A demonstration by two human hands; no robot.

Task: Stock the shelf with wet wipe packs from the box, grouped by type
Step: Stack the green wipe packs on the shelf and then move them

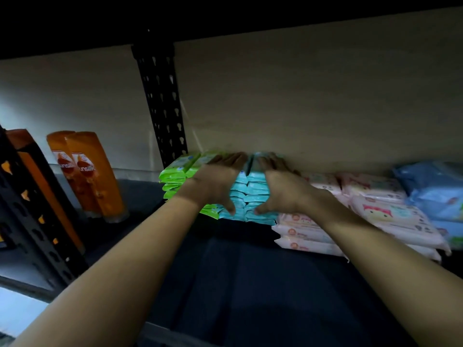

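Head view: both hands clasping teal packs between green packs and pink packs.

You see one head view only, looking forward and slightly down into the shelf, close in, both forearms reaching away from you.
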